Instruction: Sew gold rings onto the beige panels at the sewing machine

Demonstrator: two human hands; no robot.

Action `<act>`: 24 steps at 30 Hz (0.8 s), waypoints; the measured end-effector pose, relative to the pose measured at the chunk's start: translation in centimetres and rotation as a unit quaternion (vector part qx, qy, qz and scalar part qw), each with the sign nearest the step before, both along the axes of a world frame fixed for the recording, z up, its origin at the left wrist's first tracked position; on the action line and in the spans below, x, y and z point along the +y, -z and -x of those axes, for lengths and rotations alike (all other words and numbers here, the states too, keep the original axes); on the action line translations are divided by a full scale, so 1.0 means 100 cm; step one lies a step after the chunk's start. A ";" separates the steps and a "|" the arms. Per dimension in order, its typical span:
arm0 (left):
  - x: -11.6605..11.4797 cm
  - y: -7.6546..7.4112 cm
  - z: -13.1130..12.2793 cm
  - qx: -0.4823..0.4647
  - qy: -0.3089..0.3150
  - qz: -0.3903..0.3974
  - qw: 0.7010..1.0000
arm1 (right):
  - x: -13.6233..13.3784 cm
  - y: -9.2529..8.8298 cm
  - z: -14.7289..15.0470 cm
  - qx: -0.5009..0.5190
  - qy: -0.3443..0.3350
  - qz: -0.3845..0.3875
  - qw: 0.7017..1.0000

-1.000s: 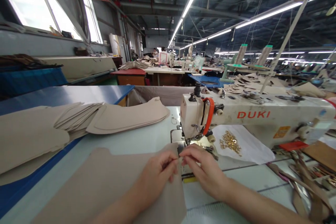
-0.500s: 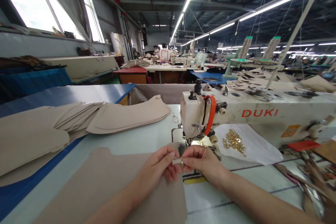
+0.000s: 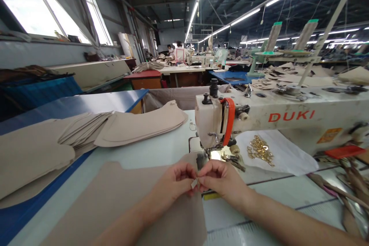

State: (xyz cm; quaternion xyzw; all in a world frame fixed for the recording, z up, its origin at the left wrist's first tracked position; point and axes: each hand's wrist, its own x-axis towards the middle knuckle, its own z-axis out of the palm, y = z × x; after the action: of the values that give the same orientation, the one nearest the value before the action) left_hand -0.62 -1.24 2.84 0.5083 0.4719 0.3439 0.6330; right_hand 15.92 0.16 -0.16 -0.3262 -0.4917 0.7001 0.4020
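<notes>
Just in front of the sewing machine's needle area, my left hand (image 3: pixel 180 178) pinches a small pale strip (image 3: pixel 194 183), one end of which shows between the fingertips. My right hand (image 3: pixel 218 178) meets it from the right, thumb and forefinger pinched at the same strip; a tiny gold-coloured bit seems to be there, too small to make out. Under my left hand and forearm lies a large beige fabric panel (image 3: pixel 115 196), flat on the table. The white sewing machine (image 3: pixel 213 123) with an orange lever cover stands right behind my hands.
Gold metal fittings (image 3: pixel 261 150) lie in a pile on a white sheet (image 3: pixel 291 157) under the machine arm. Stacked beige panels (image 3: pixel 141 125) lie at the left. Tools and straps (image 3: pixel 346 196) clutter the right side. Thread cones (image 3: pixel 305 36) stand behind the machine.
The pale strip has turned from lying nearly level to tilted, and less of it shows. Both hands stay close together in about the same place. The view has shifted slightly.
</notes>
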 end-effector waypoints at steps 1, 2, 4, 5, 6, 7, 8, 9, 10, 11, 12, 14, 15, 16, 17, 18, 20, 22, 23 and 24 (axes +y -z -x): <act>-0.001 0.000 0.000 -0.005 0.005 -0.001 1.000 | -0.001 0.000 0.000 0.001 -0.004 -0.001 1.000; -0.001 0.000 0.000 -0.009 0.010 -0.002 1.000 | -0.002 0.000 0.000 0.000 -0.007 -0.003 1.000; -0.002 0.000 0.001 -0.010 0.014 -0.004 1.000 | -0.004 -0.001 -0.001 -0.012 -0.006 -0.020 1.000; -0.002 0.000 0.001 -0.007 0.013 -0.004 1.000 | -0.006 -0.002 -0.001 -0.025 -0.003 -0.037 0.999; -0.002 0.001 0.001 -0.002 0.012 -0.005 1.000 | -0.008 -0.003 -0.002 -0.042 -0.001 -0.059 0.997; -0.002 0.002 0.002 0.006 0.009 -0.008 1.000 | -0.010 -0.005 -0.002 -0.063 0.002 -0.084 0.994; -0.001 0.003 0.002 0.017 0.002 -0.016 1.000 | -0.012 -0.006 -0.002 -0.089 0.004 -0.110 0.990; -0.001 0.005 0.002 0.029 -0.003 -0.029 0.999 | -0.014 -0.007 -0.002 -0.117 0.006 -0.135 0.984; -0.002 0.007 0.002 0.042 -0.007 -0.047 0.998 | -0.016 -0.008 -0.002 -0.145 0.009 -0.156 0.977; -0.002 0.008 0.002 0.056 -0.011 -0.066 0.996 | -0.017 -0.009 -0.002 -0.171 0.014 -0.173 0.970; -0.002 0.010 0.002 0.073 -0.015 -0.085 0.994 | -0.018 -0.010 -0.002 -0.192 0.018 -0.188 0.963; -0.004 0.011 0.001 0.105 -0.024 -0.116 0.987 | -0.019 -0.011 -0.002 -0.215 0.027 -0.217 0.952; -0.004 0.011 0.001 0.117 -0.029 -0.126 0.985 | -0.019 -0.011 -0.002 -0.214 0.031 -0.230 0.949; -0.005 0.011 0.001 0.127 -0.034 -0.132 0.982 | -0.018 -0.011 -0.003 -0.210 0.034 -0.243 0.946; -0.005 0.010 0.000 0.132 -0.036 -0.137 0.981 | -0.018 -0.011 -0.003 -0.203 0.039 -0.254 0.945; -0.006 0.009 0.000 0.135 -0.039 -0.141 0.980 | -0.017 -0.011 -0.004 -0.194 0.043 -0.262 0.944; -0.007 0.008 -0.001 0.134 -0.046 -0.146 0.979 | -0.015 -0.012 -0.005 -0.175 0.051 -0.268 0.946; -0.008 0.007 -0.001 0.119 -0.052 -0.156 0.979 | -0.014 -0.012 -0.006 -0.155 0.061 -0.265 0.950; -0.009 0.006 -0.001 0.107 -0.054 -0.164 0.979 | -0.013 -0.011 -0.005 -0.143 0.067 -0.258 0.953; -0.009 0.006 -0.002 0.096 -0.055 -0.171 0.979 | -0.012 -0.011 -0.005 -0.132 0.074 -0.248 0.957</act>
State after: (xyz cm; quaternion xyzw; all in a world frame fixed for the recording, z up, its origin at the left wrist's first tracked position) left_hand -0.45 -2.19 2.24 0.6127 0.4923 0.4035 0.4685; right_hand 16.41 -1.08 0.93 -0.3410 -0.6732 0.4752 0.4524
